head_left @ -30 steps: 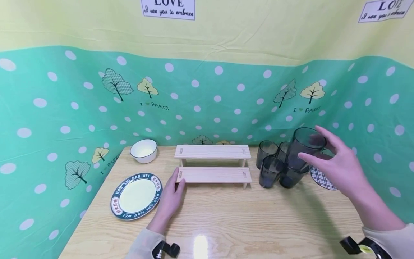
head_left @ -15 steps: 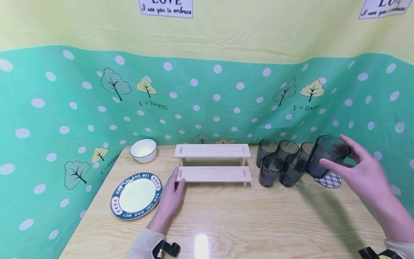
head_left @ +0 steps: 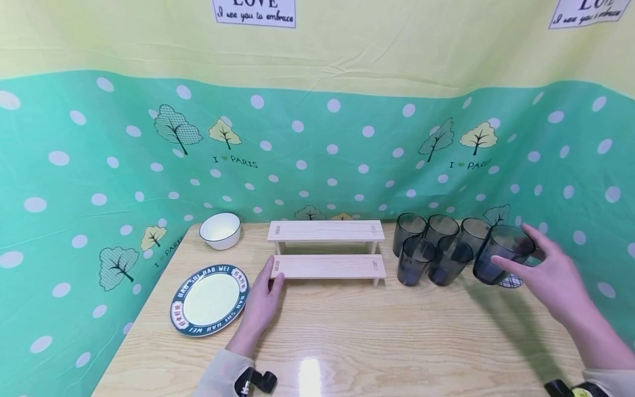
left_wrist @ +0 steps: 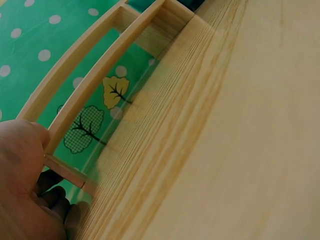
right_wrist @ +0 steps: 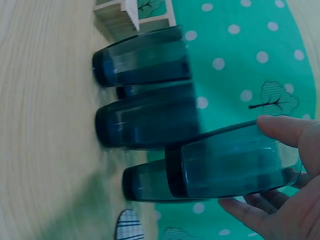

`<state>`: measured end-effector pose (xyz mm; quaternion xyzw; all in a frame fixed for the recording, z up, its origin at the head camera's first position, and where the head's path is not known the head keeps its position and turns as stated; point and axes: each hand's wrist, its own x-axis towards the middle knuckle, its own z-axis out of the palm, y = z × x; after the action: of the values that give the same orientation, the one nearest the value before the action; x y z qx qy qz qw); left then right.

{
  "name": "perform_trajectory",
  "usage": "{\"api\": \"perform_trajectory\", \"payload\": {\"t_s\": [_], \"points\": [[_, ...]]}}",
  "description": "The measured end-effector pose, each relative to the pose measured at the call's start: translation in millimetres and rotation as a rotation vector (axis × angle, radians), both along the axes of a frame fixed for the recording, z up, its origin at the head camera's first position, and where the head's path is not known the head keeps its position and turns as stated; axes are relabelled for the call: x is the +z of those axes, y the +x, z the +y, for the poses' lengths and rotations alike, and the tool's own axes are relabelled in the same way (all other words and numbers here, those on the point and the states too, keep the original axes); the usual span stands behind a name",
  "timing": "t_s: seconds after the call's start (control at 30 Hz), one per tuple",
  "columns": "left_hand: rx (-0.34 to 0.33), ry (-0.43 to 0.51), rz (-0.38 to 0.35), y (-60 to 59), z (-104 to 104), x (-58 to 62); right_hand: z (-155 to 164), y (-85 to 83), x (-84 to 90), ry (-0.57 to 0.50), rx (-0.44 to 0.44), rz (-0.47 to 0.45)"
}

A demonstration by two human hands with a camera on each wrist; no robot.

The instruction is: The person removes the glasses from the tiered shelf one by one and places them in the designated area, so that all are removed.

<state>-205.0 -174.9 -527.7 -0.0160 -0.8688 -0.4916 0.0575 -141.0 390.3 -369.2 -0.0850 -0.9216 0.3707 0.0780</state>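
Observation:
My right hand (head_left: 558, 281) grips a dark tinted glass (head_left: 501, 259) near its rim, thumb on one side and fingers on the other. In the right wrist view this glass (right_wrist: 227, 162) hangs above the table, in front of another glass. Partly hidden beneath it in the head view lies a round checked coaster (head_left: 512, 282). Several matching glasses (head_left: 450, 262) stand upright just to its left. My left hand (head_left: 261, 309) holds the left end of the lower tier of a two-step wooden stand (head_left: 327, 266); in the left wrist view fingers curl near the stand's leg (left_wrist: 70, 172).
A white bowl (head_left: 220, 231) sits at the back left of the wooden table (head_left: 357, 342). In front of it lies a white plate with a blue lettered rim (head_left: 180, 317). A green dotted curtain (head_left: 347, 154) closes off the back and sides.
The right hand has carried the glass rightward away from above the other glasses, then lowered it over the coaster's area. My left hand and the stand have stayed in place.

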Motion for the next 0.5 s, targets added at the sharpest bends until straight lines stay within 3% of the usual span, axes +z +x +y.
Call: {"api": "perform_trajectory", "payload": {"t_s": [0.2,0.5], "points": [[-0.004,-0.004,-0.004,-0.4,0.2,-0.5,6.0,-6.1,-18.7,0.01,-0.013,-0.035],[0.0,-0.004,-0.009,-0.5,0.3,-0.5,8.3,-13.9,-43.1,-0.052,0.012,-0.007]]}}
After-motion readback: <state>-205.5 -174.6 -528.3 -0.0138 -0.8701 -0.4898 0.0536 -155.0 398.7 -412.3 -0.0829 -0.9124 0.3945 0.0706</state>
